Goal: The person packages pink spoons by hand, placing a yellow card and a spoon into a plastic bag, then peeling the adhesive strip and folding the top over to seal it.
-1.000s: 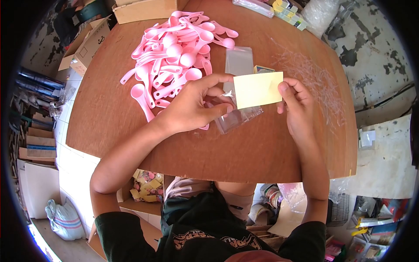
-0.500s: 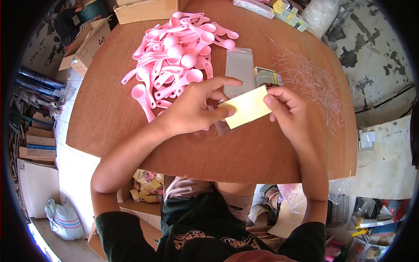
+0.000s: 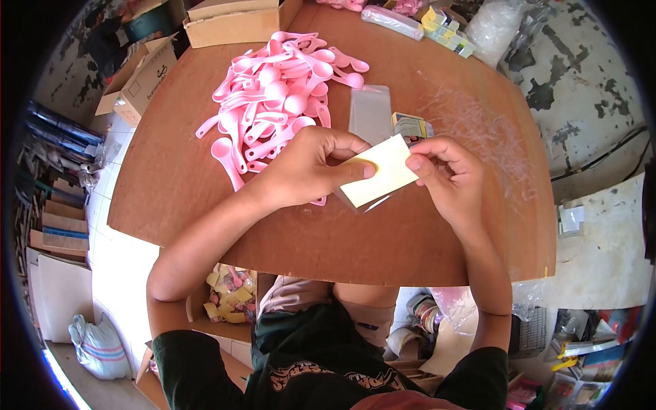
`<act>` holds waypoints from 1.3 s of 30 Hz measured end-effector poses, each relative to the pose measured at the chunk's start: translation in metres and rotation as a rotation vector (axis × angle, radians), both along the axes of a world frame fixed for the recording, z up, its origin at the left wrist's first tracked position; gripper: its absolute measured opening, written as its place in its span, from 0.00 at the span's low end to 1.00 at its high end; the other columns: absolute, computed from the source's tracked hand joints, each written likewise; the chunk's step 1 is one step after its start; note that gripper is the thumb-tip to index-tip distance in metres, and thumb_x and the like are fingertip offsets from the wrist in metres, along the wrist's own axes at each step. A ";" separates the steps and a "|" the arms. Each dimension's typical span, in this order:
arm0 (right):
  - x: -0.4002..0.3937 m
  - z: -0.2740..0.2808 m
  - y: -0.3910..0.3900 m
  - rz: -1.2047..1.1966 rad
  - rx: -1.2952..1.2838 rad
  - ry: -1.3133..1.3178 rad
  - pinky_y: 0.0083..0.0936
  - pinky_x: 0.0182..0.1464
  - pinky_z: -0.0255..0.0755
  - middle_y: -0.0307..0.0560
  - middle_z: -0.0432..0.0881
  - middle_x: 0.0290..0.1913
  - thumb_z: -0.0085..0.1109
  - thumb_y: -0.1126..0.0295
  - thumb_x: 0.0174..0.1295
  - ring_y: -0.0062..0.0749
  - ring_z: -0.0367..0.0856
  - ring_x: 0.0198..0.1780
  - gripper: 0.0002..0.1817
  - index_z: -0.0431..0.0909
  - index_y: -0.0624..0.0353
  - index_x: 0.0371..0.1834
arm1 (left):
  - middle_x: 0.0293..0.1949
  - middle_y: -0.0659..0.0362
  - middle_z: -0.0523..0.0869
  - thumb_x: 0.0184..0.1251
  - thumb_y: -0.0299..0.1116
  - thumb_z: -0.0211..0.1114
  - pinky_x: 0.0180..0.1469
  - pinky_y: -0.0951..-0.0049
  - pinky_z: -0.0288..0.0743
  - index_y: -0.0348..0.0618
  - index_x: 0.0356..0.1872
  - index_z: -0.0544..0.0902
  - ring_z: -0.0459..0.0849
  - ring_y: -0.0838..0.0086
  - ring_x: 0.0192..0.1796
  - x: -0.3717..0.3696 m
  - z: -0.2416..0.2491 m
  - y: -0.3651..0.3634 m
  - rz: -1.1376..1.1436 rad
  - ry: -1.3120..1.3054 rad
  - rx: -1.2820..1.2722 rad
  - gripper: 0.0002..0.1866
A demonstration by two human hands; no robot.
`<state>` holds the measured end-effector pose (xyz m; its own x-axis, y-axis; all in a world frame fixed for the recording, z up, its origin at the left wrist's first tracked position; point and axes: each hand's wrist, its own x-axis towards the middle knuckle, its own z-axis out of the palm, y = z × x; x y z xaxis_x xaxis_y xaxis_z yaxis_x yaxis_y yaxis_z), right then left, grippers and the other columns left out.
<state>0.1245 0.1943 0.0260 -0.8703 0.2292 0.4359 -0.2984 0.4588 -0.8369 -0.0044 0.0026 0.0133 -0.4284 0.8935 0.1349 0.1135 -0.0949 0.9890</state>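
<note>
A pale yellow card (image 3: 383, 169) is held over the brown table. My left hand (image 3: 318, 164) grips its left side, thumb on top. At its right edge my right hand (image 3: 447, 171) pinches the card between thumb and fingers. A clear plastic bag (image 3: 372, 203) shows under the card's lower edge; how far the card sits in it I cannot tell. Beyond my hands lie a stack of clear bags (image 3: 370, 113) and a small printed box (image 3: 410, 126). A heap of pink spoons (image 3: 273, 96) is left of them.
Thin clear plastic strips (image 3: 488, 130) lie on the table's (image 3: 273, 239) right side. A cardboard box (image 3: 232, 26) and small yellow boxes (image 3: 444, 29) stand at the far edge. Below the near edge, an open carton (image 3: 229, 294) holds yellow cards and pink pieces.
My left fingers have closed in around the card, and its left end has tilted slightly lower. The view has shifted a little.
</note>
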 end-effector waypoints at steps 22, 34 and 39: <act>0.021 0.027 -0.004 0.377 0.013 -0.361 0.19 0.37 0.75 0.42 0.82 0.36 0.62 0.72 0.65 0.19 0.79 0.37 0.11 0.80 0.67 0.46 | 0.41 0.56 0.88 0.72 0.34 0.60 0.46 0.77 0.78 0.34 0.50 0.83 0.84 0.79 0.43 0.031 0.014 0.021 0.032 0.145 0.185 0.14; -0.003 0.039 0.028 0.348 0.123 -0.470 0.19 0.39 0.76 0.41 0.84 0.35 0.60 0.74 0.64 0.18 0.80 0.34 0.08 0.83 0.65 0.43 | 0.44 0.56 0.85 0.62 0.25 0.70 0.47 0.75 0.77 0.33 0.57 0.74 0.82 0.79 0.45 0.027 -0.004 0.003 0.050 0.299 -0.070 0.23; -0.084 0.020 0.057 0.018 0.120 -0.340 0.18 0.41 0.74 0.40 0.85 0.36 0.59 0.69 0.66 0.18 0.80 0.37 0.11 0.82 0.65 0.45 | 0.40 0.60 0.84 0.63 0.23 0.68 0.40 0.80 0.77 0.32 0.56 0.74 0.82 0.84 0.40 0.017 -0.024 0.005 0.063 0.091 -0.046 0.21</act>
